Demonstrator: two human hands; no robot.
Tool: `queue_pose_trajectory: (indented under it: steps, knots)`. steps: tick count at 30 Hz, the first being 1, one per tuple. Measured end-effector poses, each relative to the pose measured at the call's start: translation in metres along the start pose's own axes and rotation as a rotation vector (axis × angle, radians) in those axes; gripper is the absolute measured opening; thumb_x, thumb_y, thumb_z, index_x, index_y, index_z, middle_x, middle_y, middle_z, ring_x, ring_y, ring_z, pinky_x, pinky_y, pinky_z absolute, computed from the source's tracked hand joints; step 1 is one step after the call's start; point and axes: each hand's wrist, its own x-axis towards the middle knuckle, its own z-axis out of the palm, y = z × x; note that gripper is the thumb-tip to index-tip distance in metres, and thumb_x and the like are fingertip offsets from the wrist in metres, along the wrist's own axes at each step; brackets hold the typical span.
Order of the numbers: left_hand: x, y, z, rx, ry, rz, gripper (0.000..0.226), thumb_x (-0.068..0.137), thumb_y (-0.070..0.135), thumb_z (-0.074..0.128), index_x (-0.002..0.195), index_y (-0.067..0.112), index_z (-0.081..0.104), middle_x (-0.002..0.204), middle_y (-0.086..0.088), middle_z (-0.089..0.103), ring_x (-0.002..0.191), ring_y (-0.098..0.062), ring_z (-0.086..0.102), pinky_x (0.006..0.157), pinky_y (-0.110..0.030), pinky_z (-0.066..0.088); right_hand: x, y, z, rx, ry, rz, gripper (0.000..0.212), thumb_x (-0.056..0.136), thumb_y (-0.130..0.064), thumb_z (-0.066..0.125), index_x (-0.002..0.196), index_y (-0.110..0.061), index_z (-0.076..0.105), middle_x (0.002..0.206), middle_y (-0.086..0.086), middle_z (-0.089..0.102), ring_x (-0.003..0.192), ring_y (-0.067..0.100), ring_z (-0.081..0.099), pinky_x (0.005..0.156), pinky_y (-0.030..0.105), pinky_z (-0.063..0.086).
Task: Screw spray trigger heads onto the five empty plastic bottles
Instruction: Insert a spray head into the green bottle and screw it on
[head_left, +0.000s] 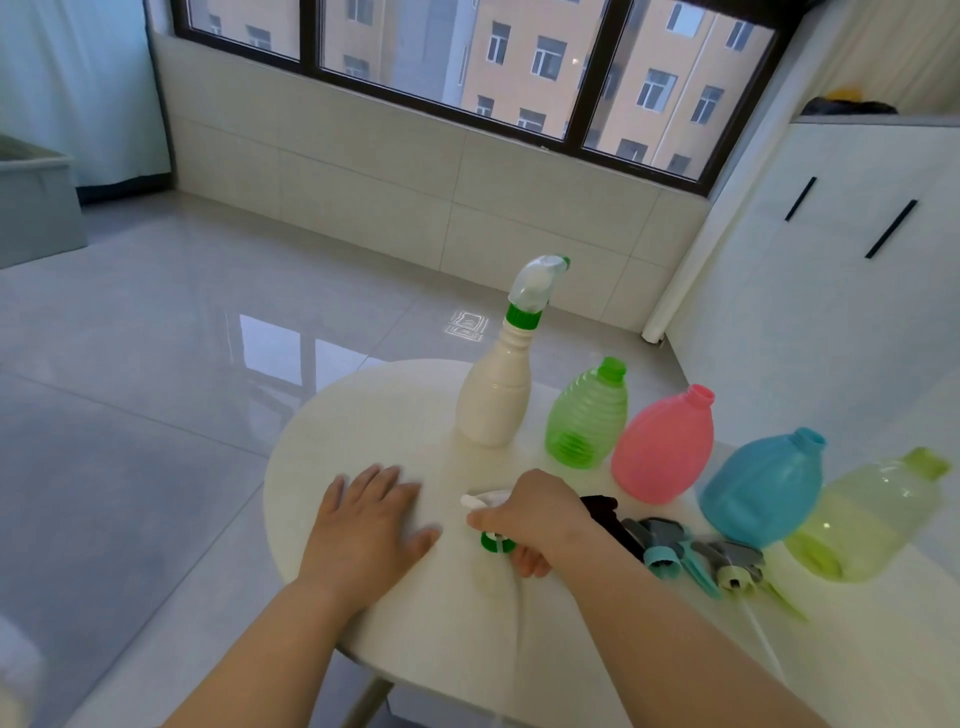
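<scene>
The fingers (488, 519) of the right hand (535, 514) curl down around a spray trigger head with a green collar (496, 540), thumb and forefinger pinched over its white top, the remaining fingertips tucked under beside the collar. The head lies on the round white table (415, 623), directly beneath that hand, its white nozzle end poking out to the left of the knuckles. The left hand (369, 525) rests flat on the tabletop, fingers spread and holding nothing, just left of the gripped head but not touching it.

Five bottles stand or lean in a row along the far-right side of the table. The white bottle (493, 400) stands upright and carries one trigger head (537, 283) on a green collar. The other four have open necks: a ribbed green bottle (587, 415), a pink bottle (662, 447), a blue bottle (763, 488) and a pale yellow-green bottle (867, 519).

Three more loose heads lie on the table right of the right hand, in front of the bottles: a black trigger head (608, 512) partly hidden by the wrist, a grey trigger head with a teal collar (662, 545), and a grey trigger head with a pale yellow collar (735, 564). That makes five heads in all: one fitted, one in hand, three lying loose.
</scene>
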Motion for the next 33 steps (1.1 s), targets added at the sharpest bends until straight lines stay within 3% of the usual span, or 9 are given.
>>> queue_pose_trajectory:
  steps: [3,7,11,17,21,24,27,31,33]
  knots:
    - [0.0,-0.001,0.0,-0.006,0.003,0.005,0.056,0.088,0.054,0.033,0.137,0.029,0.023,0.154,0.005,0.014,0.142,-0.011,0.004,0.115,-0.035,-0.002,-0.002,0.0,-0.004,0.045,-0.074,0.055,0.026,0.074,-0.027,0.059,0.064,-0.006,0.049,0.051,0.009,0.055,0.047,0.02,0.057,0.053,0.028,0.052]
    - [0.0,-0.001,0.0,-0.012,0.006,0.009,0.056,0.088,0.054,0.034,0.137,0.029,0.024,0.154,0.005,0.015,0.142,-0.011,0.005,0.115,-0.035,-0.002,-0.01,0.001,-0.02,0.208,-0.136,0.018,0.024,0.077,-0.025,0.058,0.068,-0.003,0.051,0.057,0.01,0.059,0.047,0.016,0.059,0.045,0.023,0.051]
    - [0.0,-0.001,0.0,-0.01,0.017,0.005,0.056,0.088,0.053,0.034,0.137,0.029,0.025,0.153,0.006,0.017,0.142,-0.01,0.006,0.115,-0.035,-0.001,-0.023,0.014,-0.041,0.551,-0.191,-0.155,0.017,0.082,-0.022,0.056,0.074,-0.008,0.061,0.056,0.003,0.069,0.051,0.013,0.066,0.044,0.021,0.05]
    - [0.0,0.003,-0.002,0.009,0.021,0.001,0.055,0.087,0.053,0.037,0.135,0.029,0.028,0.152,0.005,0.02,0.141,-0.011,0.011,0.115,-0.035,0.004,-0.036,0.052,-0.059,1.088,-0.217,-0.279,0.028,0.09,-0.017,0.041,0.077,-0.009,0.065,0.063,0.006,0.073,0.059,0.017,0.069,0.049,0.024,0.054]
    - [-0.003,0.017,-0.009,-0.053,0.045,0.031,0.052,0.085,0.05,0.046,0.13,0.027,0.038,0.146,0.004,0.034,0.134,-0.014,0.03,0.11,-0.029,0.018,-0.039,0.085,-0.058,1.34,-0.184,-0.312,0.029,0.088,-0.019,0.037,0.084,-0.007,0.064,0.062,0.007,0.071,0.06,0.018,0.069,0.053,0.026,0.057]
    - [-0.012,0.037,-0.011,-0.26,0.096,0.073,0.039,0.083,0.037,0.057,0.119,0.025,0.051,0.13,0.005,0.05,0.118,-0.014,0.047,0.094,-0.018,0.029,-0.041,0.108,-0.06,1.436,-0.106,-0.354,0.023,0.083,-0.019,0.041,0.088,-0.007,0.06,0.063,0.008,0.072,0.06,0.018,0.069,0.052,0.025,0.056]
    - [-0.017,0.056,-0.004,-0.431,0.065,0.086,0.023,0.082,0.026,0.061,0.104,0.028,0.057,0.111,0.01,0.055,0.1,-0.007,0.048,0.074,0.001,0.028,-0.042,0.132,-0.057,1.51,-0.025,-0.413,0.025,0.075,-0.022,0.045,0.082,-0.012,0.068,0.066,0.007,0.073,0.063,0.018,0.07,0.053,0.024,0.055]
    - [-0.002,0.082,0.004,-0.538,0.063,0.026,0.023,0.083,0.018,0.061,0.105,0.025,0.058,0.107,0.009,0.056,0.098,-0.008,0.049,0.076,-0.008,0.031,-0.044,0.157,-0.05,1.531,0.047,-0.446,0.04,0.085,-0.012,0.038,0.069,-0.014,0.075,0.068,0.006,0.074,0.067,0.018,0.071,0.055,0.025,0.056]
    - [0.016,0.101,0.007,-0.575,0.089,0.032,0.03,0.082,0.013,0.061,0.112,0.016,0.056,0.111,0.002,0.057,0.097,-0.01,0.05,0.077,-0.009,0.03,-0.046,0.161,-0.056,1.485,0.1,-0.495,0.03,0.083,-0.011,0.041,0.075,-0.01,0.07,0.07,0.005,0.075,0.068,0.02,0.071,0.056,0.026,0.057]
